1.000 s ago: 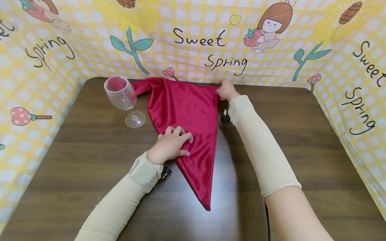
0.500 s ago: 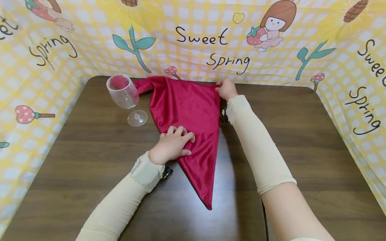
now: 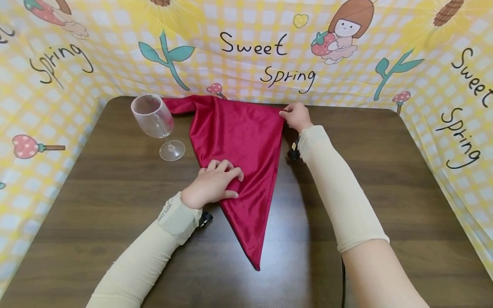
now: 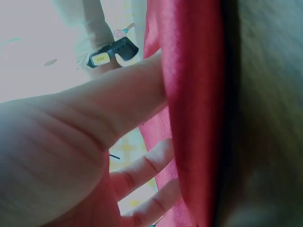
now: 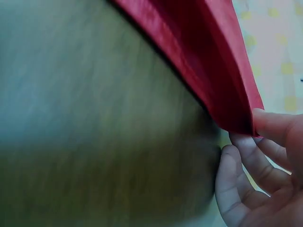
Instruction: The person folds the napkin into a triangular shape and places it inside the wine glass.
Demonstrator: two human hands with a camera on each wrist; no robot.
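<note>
A shiny dark red satin cloth [image 3: 246, 137] lies folded into a tapering shape, its point toward the near side. My left hand [image 3: 212, 184] rests on its left edge with fingers spread and bent; in the left wrist view the thumb [image 4: 128, 94] and fingertips touch the fabric. At the back right corner of the cloth, my right hand [image 3: 297, 116] pinches the fabric between thumb and fingers. The right wrist view shows that pinched corner [image 5: 232, 113] close up, with the other fingers curled loosely below it.
A clear stemmed wine glass [image 3: 154, 119] stands left of the cloth, overlapping its back left end in the head view. Brown wood-grain table [image 3: 96, 205] lies beneath. A yellow checked, printed curtain [image 3: 250, 25] encloses the back and sides.
My right hand has moved slightly right with the pinched corner. The left hand and the cloth's near point have shifted a little left. Red no longer shows through the glass bowl.
</note>
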